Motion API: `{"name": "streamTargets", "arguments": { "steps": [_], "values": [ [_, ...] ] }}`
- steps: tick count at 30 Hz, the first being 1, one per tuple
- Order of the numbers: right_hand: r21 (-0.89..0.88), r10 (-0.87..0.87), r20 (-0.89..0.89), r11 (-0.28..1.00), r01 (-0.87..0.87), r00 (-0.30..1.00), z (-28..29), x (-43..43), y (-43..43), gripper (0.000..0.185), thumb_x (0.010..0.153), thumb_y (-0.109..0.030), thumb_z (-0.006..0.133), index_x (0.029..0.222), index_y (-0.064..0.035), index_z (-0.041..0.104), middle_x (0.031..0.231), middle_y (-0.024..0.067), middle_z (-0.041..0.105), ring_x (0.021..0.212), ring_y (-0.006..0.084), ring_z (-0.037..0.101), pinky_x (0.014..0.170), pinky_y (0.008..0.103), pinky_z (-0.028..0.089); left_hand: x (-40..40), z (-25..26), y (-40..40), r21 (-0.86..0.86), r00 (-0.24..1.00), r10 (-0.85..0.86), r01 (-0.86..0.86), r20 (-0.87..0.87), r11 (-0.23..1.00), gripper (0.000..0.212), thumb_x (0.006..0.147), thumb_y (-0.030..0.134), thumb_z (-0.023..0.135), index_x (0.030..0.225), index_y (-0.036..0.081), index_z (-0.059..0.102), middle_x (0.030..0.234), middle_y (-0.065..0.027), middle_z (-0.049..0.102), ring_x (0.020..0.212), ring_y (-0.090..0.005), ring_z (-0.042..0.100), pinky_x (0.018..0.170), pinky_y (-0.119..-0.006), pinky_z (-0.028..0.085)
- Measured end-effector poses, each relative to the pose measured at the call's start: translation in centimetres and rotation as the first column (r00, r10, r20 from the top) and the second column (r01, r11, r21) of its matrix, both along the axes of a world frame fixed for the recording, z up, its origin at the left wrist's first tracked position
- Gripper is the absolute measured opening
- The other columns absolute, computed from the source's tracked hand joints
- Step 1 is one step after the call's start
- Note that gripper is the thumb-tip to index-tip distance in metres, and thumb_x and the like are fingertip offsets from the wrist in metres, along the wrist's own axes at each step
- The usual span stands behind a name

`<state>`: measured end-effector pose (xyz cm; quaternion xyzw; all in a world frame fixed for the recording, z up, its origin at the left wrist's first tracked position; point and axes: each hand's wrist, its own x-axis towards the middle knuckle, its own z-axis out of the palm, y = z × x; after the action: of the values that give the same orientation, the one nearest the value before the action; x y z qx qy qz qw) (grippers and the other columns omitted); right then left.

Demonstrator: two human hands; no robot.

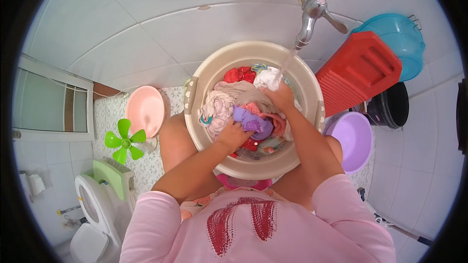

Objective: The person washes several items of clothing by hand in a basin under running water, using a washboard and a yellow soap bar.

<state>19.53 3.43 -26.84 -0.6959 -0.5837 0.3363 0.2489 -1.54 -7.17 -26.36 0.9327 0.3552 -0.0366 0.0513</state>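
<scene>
A large beige plastic washtub (195, 135) full of wet clothes sits between my knees. My right hand (280, 96) holds a bunched white cloth (268, 79) near the tub's far right side, where running water from the metal tap (309, 22) falls on it. Lower in the tub, my left hand (236, 137) lies against a purple garment (252, 120); whether its fingers grip the fabric is unclear. Around my hands are a pale garment (219, 107), a grey-beige one (243, 93), a coral one (278, 124) and red cloth (239, 75). Water shows at the near edge.
Right of the tub lean a red washboard (360, 71) and a blue basin (409, 51); a black bucket (396, 104) and a purple basin (351, 142) stand below. Leftward are a pink basin (146, 107), green fan blades (126, 142) and a toilet (97, 204). A tiled wall (226, 25) rises behind.
</scene>
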Motion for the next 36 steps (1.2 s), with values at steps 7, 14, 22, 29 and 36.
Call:
{"name": "streamTargets", "arguments": {
  "steps": [7, 14, 22, 29, 36],
  "values": [
    [0.058, 0.085, 0.15, 0.994, -0.095, 0.985, 4.7, 1.5, -7.4, 0.061, 0.068, -0.046, 0.07, 0.111, -0.0046, 0.057, 0.09, 0.0216, 0.065, 0.084, 0.0395, 0.062, 0.075, 0.0447, 0.05, -3.3, 3.4, 2.4, -0.068, 0.981, -0.03, 0.018, -0.19, 0.998, 0.022, 0.08, 0.014, 0.053, 0.094, 0.021, 0.069, 0.093, -0.0036, 0.066, 0.104, -0.0205, 0.055, 0.089, -0.038, 0.039],
    [-0.05, 0.435, 0.397, 0.889, -0.454, 0.808, 8.9, -0.7, -9.5, 0.053, 0.073, -0.05, 0.068, 0.092, -0.0011, 0.062, 0.091, 0.0183, 0.06, 0.083, 0.0337, 0.061, 0.072, 0.0443, 0.049, -2.6, 8.5, 7.3, -0.531, 0.886, 0.445, -0.317, 0.128, 0.785, 0.048, 0.067, 0.029, 0.073, 0.11, 0.012, 0.06, 0.116, -0.0163, 0.055, 0.112, -0.0365, 0.049, 0.093, -0.051, 0.039],
    [0.1, -0.005, 0.277, 0.995, -0.024, 0.961, 1.6, -0.8, -5.9, 0.047, 0.082, -0.042, 0.062, 0.104, -0.0044, 0.044, 0.1, 0.0205, 0.058, 0.08, 0.0402, 0.062, 0.067, 0.0487, 0.05, 1.6, 2.8, 3.0, -0.335, 0.821, 0.536, -0.57, -0.198, 0.75, 0.117, 0.062, 0.07, 0.064, 0.147, 0.026, -0.003, 0.153, -0.0137, 0.0, 0.137, -0.0467, -0.004, 0.099, -0.071, 0.017],
    [0.029, -0.085, 0.446, 0.996, 0.08, 0.891, -3.7, 0.2, -2.7, 0.039, 0.084, -0.038, 0.057, 0.101, -0.0049, 0.047, 0.086, 0.0225, 0.063, 0.079, 0.0405, 0.063, 0.068, 0.0489, 0.051, 0.2, -0.2, 5.6, -0.364, 0.847, 0.527, -0.512, -0.063, 0.778, 0.116, 0.06, 0.068, 0.068, 0.147, 0.025, 0.003, 0.152, -0.0129, 0.005, 0.137, -0.046, 0.002, 0.098, -0.071, 0.02],
    [-0.204, 0.375, 0.658, 0.924, -0.324, 0.653, 4.8, -1.3, 2.1, 0.039, 0.079, -0.03, 0.061, 0.104, -0.0008, 0.06, 0.106, 0.0218, 0.06, 0.107, 0.0349, 0.056, 0.09, 0.0452, 0.045, -2.8, 0.8, 7.5, -0.522, 0.821, 0.529, -0.361, 0.215, 0.773, 0.088, 0.061, 0.034, 0.08, 0.135, 0.015, 0.034, 0.141, -0.0143, 0.032, 0.127, -0.0419, 0.03, 0.098, -0.057, 0.034]
  ]
}}
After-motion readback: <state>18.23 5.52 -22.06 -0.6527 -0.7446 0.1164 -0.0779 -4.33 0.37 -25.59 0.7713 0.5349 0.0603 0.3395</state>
